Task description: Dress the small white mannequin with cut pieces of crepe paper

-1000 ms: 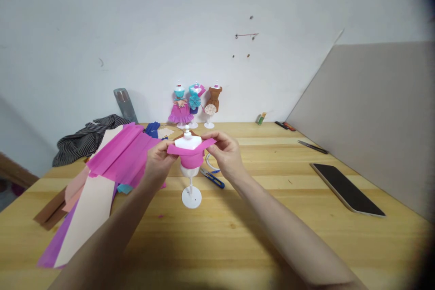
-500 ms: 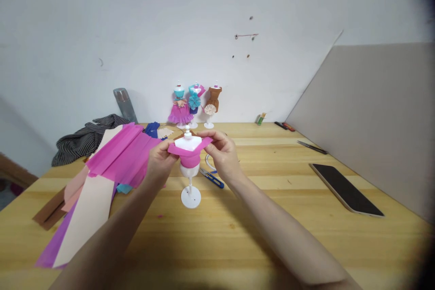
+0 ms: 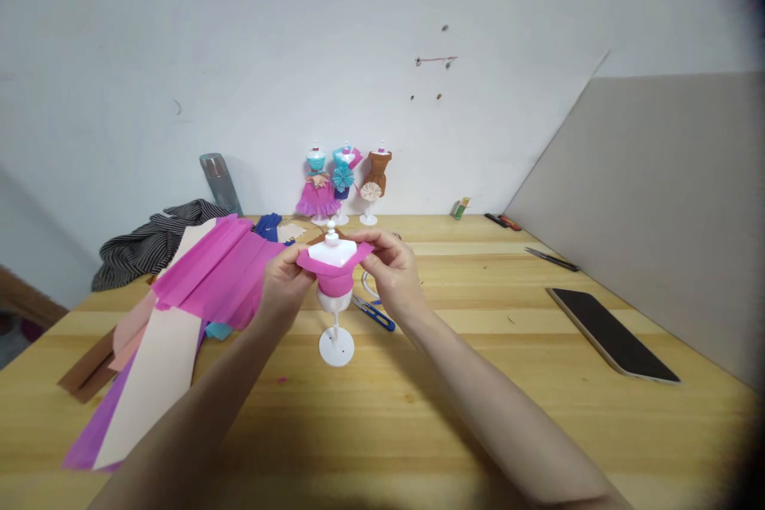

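A small white mannequin (image 3: pixel 335 301) stands upright on its round base at the middle of the table. Pink crepe paper (image 3: pixel 335 284) wraps its chest, with a folded band flaring out at the shoulders. My left hand (image 3: pixel 288 280) pinches the band's left end between thumb and fingers. At the opposite end, my right hand (image 3: pixel 390 271) pinches the same paper. Behind my right wrist lie blue-handled thread snips (image 3: pixel 376 315) and part of a white ring-shaped item (image 3: pixel 367 284), mostly hidden.
Sheets of crepe paper (image 3: pixel 149 358) and a striped cloth (image 3: pixel 149 243) cover the left side, near a bottle (image 3: pixel 219 182). Several dressed mannequins (image 3: pixel 376 175) stand by the wall. A phone (image 3: pixel 610 333), tweezers-like tool (image 3: pixel 551 258) and small green-labelled bottle (image 3: pixel 460 209) lie rightward.
The view has shifted very slightly. Both hands keep their pinch on the pink paper, and the mannequin stands in the same place.
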{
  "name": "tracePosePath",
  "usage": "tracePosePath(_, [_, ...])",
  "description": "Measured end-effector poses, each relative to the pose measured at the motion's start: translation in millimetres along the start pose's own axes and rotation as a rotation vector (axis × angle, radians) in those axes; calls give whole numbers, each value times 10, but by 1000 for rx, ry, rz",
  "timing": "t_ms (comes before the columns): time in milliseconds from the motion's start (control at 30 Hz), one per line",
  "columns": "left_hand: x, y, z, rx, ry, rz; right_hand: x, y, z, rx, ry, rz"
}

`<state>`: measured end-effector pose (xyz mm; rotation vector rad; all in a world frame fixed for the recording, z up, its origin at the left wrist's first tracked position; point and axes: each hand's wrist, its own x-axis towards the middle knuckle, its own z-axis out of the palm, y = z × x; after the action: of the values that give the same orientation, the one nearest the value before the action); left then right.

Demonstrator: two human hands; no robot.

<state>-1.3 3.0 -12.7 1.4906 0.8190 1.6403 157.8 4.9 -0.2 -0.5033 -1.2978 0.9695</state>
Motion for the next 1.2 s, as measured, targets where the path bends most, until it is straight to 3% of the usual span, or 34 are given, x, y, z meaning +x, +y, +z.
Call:
tracePosePath(433, [-52, 101, -127, -34, -9, 0, -35, -98, -34, -47, 22, 40])
tracePosePath(767, [-144, 224, -187, -51, -2, -82, -101, -107, -125, -43, 22, 59])
tracePosePath(967, [-285, 364, -250, -108, 34, -253, -204, -201, -174, -72, 55, 95])
tracePosePath(1133, [-436, 485, -238, -76, -107, -299, -344, -294, -181, -152, 4, 206])
tracePosePath(1200, [-480, 508, -210, -48, -101, -322, -387, -303, -182, -155, -22, 261])
